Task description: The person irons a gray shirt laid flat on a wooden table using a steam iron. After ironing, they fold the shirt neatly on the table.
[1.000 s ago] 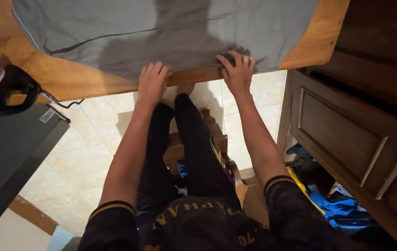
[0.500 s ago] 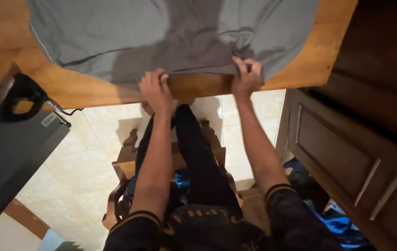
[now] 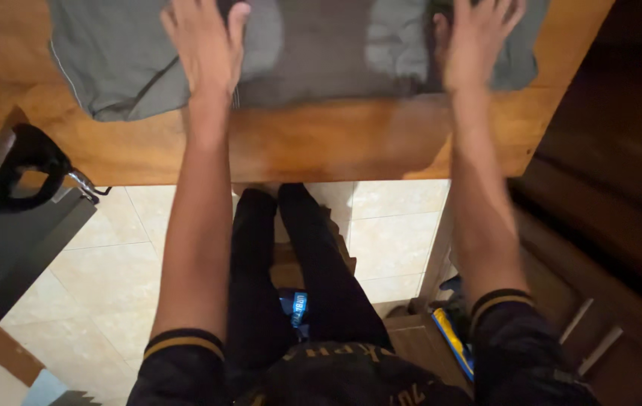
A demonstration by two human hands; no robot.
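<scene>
A grey cloth garment lies folded on a wooden table, its near edge now doubled back away from the table's front. My left hand rests flat on the cloth's left part, fingers spread. My right hand presses flat on the cloth's right part, fingers apart. Neither hand grips anything. The cloth's far side runs out of view at the top.
A black clothes iron sits at the left on a dark board. A dark wooden cabinet stands at the right, with blue and yellow items at its foot. Pale floor tiles and a wooden chair lie below the table.
Both hands gripped the cloth's near edge at the table front, carried it forward over the rest, then let go and now lie flat on the folded cloth.
</scene>
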